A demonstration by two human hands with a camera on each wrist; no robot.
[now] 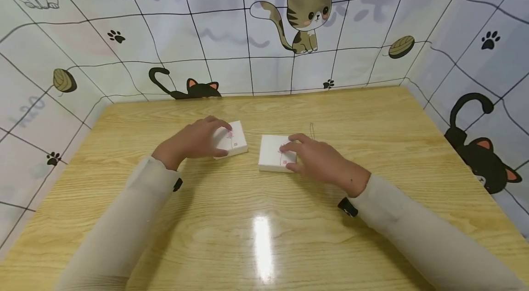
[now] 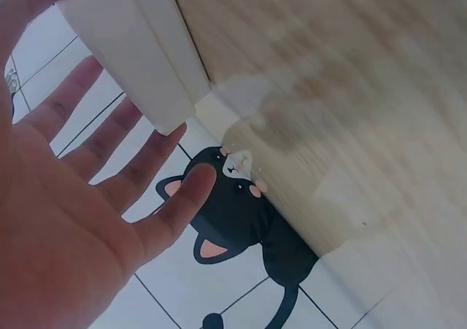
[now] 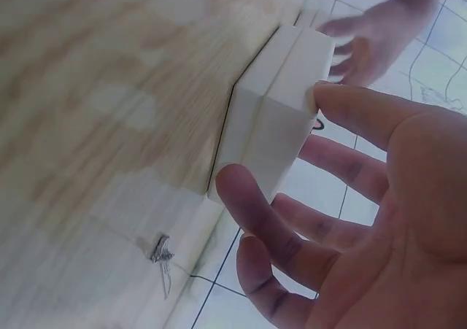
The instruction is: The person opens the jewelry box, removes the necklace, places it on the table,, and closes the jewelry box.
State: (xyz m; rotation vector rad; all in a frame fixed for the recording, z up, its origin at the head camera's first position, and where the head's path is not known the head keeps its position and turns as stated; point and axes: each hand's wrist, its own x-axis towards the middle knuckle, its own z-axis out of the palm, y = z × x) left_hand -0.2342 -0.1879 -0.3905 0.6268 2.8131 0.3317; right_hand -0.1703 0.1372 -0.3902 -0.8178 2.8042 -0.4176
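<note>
Two flat white boxes with pink printing on their tops lie on the wooden table, a narrow gap between them. My left hand [image 1: 201, 137] spans the left white box [image 1: 239, 142], thumb at its near edge and fingers over the top and far side. In the left wrist view those fingers [image 2: 139, 165] are fairly straight beside the box's corner. My right hand [image 1: 320, 158] grips the right-hand end of the other white box [image 1: 270, 153]. The right wrist view shows the thumb at one edge and a finger pressed against an end of this box [image 3: 273, 106].
A small thin metal piece [image 3: 162, 252] lies on the table [image 1: 260, 199] just beyond the right hand. White sheets printed with cats and grid lines [image 1: 223, 29] stand along the table's back and sides. Black straps [image 1: 348, 207] sit at both wrists, below the sleeves.
</note>
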